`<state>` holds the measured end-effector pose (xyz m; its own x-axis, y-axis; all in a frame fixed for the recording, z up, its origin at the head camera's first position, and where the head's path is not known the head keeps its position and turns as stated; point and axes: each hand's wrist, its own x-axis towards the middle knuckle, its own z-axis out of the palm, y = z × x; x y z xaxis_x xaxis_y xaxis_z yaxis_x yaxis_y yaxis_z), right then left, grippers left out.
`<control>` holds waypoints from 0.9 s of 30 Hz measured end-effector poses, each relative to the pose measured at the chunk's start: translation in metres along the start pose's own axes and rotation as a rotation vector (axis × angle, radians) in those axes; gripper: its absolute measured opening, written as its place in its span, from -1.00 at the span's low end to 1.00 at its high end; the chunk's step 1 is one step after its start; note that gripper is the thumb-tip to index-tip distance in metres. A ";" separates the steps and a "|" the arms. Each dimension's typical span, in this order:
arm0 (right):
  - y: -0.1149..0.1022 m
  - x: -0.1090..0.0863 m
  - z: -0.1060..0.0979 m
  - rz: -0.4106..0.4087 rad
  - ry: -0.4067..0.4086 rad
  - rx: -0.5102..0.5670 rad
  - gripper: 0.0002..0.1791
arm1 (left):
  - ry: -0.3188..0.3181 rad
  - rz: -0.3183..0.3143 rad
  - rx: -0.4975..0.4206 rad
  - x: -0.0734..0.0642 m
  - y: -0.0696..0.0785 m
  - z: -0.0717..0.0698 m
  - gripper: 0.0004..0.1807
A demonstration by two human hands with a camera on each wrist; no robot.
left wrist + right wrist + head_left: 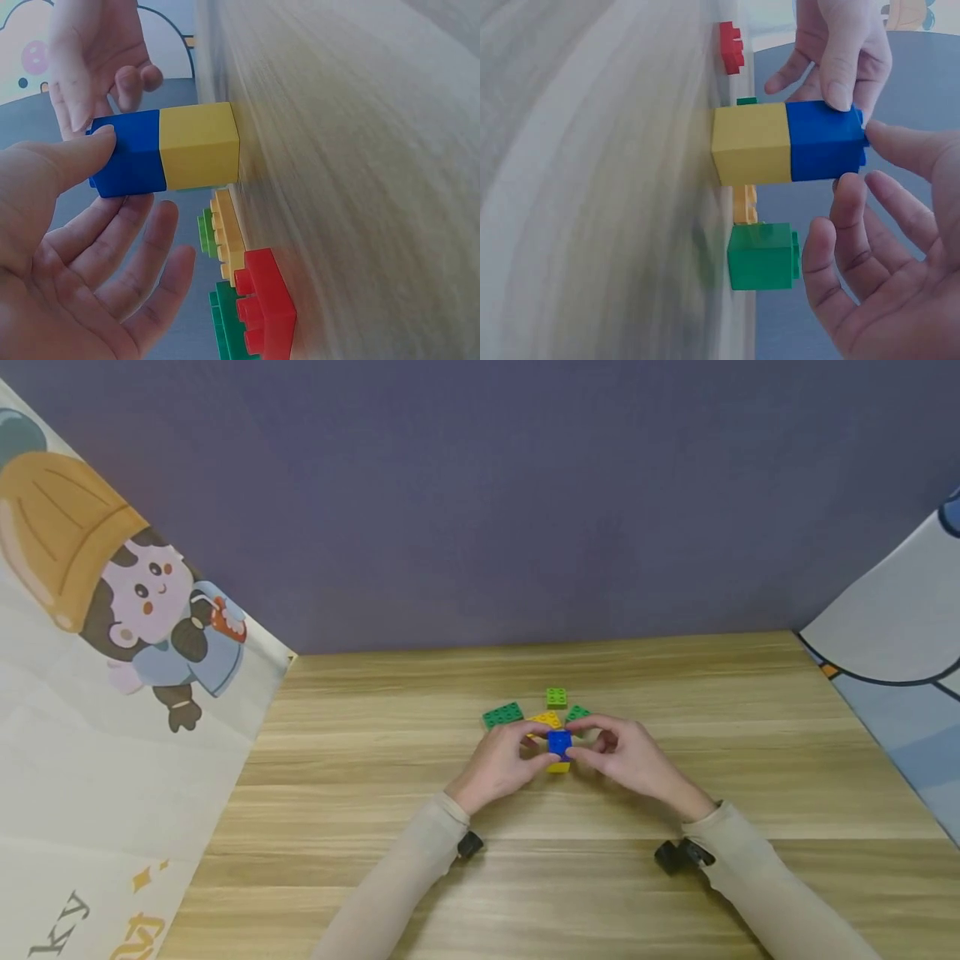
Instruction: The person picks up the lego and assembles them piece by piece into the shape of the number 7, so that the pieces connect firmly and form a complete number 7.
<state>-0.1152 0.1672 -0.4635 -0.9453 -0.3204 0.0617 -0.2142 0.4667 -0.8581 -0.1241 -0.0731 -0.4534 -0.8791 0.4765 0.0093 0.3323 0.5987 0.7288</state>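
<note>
A blue toy building brick [559,742] sits on top of a yellow brick [199,145], which stands on the wooden table. My left hand [506,762] pinches the blue brick between thumb and fingers from the left. On the other side, my right hand [628,756] has its thumb at the studded top edge and a fingertip at the far side of the same brick. The right hand's other fingers are bent loosely, as the right wrist view shows. Just behind the stack lie an orange-yellow brick [546,719] and a green brick [762,256].
A light green brick [556,697] lies farthest back. Left of it are a dark green brick [502,716] and a red brick [270,306], the red one hidden from the head view by the left hand. A dark wall [480,510] borders the table [360,710].
</note>
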 end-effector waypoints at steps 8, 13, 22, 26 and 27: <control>0.001 0.003 -0.007 -0.009 0.058 -0.026 -0.64 | 0.005 -0.001 0.015 -0.001 0.001 0.000 -0.53; 0.002 0.005 -0.009 -0.001 0.072 -0.003 -0.66 | 0.009 -0.009 0.023 -0.001 0.001 0.001 -0.51; 0.007 0.010 -0.013 0.019 0.136 -0.011 -0.66 | 0.014 -0.012 0.037 -0.001 0.001 0.001 -0.51; 0.010 0.012 -0.014 0.038 0.141 -0.007 -0.66 | 0.017 -0.014 0.036 -0.001 0.001 0.002 -0.50; 0.011 0.012 -0.015 0.043 0.142 -0.008 -0.65 | 0.017 -0.014 0.035 -0.002 0.001 0.002 -0.50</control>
<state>-0.1331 0.1807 -0.4651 -0.9789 -0.1802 0.0967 -0.1738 0.4839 -0.8577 -0.1217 -0.0719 -0.4536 -0.8893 0.4571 0.0109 0.3312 0.6275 0.7047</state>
